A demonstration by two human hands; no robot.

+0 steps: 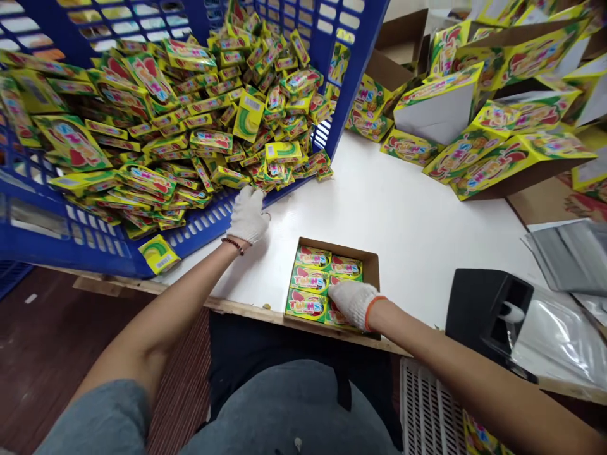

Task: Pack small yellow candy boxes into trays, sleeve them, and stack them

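My left hand point(248, 216), in a white knit glove, is at the front edge of the blue plastic basket point(353, 76). Its thumb stands apart from the fingers, and the fingertips meet the lowest of the heaped small yellow-green candy boxes point(227, 140). In front of my body lies an open display carton point(372, 268) holding rows of "TWINS" candy boxes point(306, 303). My gloved right hand point(353, 302) reaches into the carton's right side, fingers drawn together over the boxes there. What lies under those fingers is hidden.
One loose candy box point(159, 254) lies by the basket's front corner. Several unfilled display cartons point(474, 139) are piled at the back right. A black dispenser-like device point(484, 316) and clear plastic film point(564, 335) sit at the right. The white table's point(403, 208) wooden front edge runs before me.
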